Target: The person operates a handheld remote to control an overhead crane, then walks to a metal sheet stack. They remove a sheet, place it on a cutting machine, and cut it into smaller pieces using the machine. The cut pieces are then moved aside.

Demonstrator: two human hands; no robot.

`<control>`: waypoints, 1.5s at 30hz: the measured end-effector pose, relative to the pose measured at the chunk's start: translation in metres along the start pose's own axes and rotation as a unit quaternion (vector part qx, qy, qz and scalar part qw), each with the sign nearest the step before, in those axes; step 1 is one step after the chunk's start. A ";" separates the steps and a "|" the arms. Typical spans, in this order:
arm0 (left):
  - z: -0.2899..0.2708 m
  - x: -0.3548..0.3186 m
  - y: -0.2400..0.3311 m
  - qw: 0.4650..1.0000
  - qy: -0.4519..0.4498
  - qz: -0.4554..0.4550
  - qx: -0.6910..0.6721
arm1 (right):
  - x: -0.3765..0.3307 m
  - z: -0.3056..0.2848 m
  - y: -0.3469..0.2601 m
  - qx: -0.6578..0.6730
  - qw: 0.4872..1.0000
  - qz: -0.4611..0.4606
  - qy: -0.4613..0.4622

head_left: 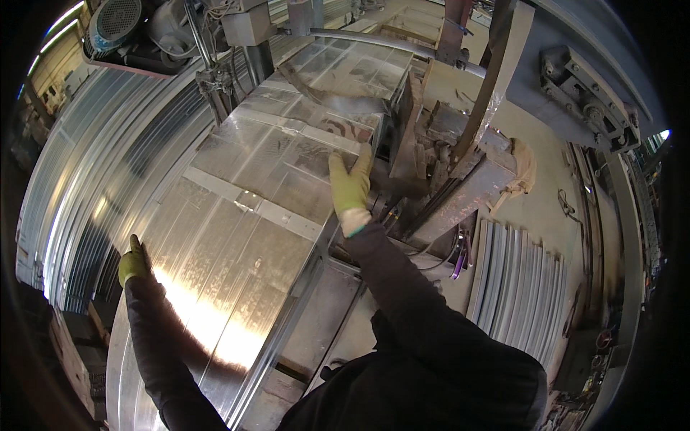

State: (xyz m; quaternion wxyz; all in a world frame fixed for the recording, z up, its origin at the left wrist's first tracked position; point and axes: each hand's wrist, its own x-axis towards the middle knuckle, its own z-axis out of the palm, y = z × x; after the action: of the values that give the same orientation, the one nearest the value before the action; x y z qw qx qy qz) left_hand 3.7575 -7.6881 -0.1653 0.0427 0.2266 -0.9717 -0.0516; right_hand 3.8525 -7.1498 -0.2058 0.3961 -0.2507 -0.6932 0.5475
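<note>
A wide pack of long, shiny metal profiles [241,244], lying side by side, runs away from me. My left hand [132,263], in a yellow-green glove, is at the pack's left edge with one finger stretched out; its other fingers are partly hidden. Toward the pack's right edge, my right hand [350,183] rests with its gloved fingers spread, near a flat crosswise strip [316,133]. Nearer to me, another pale strip [280,217] crosses the profiles. A curved, dull metal band [345,103] lies over the far part.
Rusty steel machine parts [460,179] stand close to my right hand. More long profiles [93,179] lie at the left, under a motor [118,21]. Several grey bars [514,287] lie side by side at the right. An upright post [257,65] stands beyond the pack's left side.
</note>
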 end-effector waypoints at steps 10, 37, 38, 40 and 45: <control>0.020 0.019 -0.004 0.994 -0.098 0.014 0.036 | 0.021 0.026 0.038 0.063 0.997 -0.050 0.011; 0.106 0.080 -0.297 0.983 0.018 0.130 0.128 | -0.033 0.039 0.041 0.047 0.995 -0.058 0.068; 0.099 0.076 -0.284 0.975 0.019 0.114 0.189 | -0.027 0.039 0.039 0.031 0.995 -0.047 0.085; 0.092 0.068 -0.272 0.976 0.021 0.126 0.178 | -0.027 0.039 0.036 -0.031 0.998 0.002 0.057; 0.086 0.063 -0.263 0.947 0.038 0.169 0.269 | -0.018 0.037 0.026 -0.045 0.997 0.023 0.059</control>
State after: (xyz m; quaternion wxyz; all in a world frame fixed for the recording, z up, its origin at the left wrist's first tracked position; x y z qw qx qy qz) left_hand 3.8069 -7.9439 -0.2787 0.0254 0.0640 -0.9710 0.2288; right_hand 3.8301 -7.1772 -0.2387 0.4114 -0.3161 -0.6870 0.5088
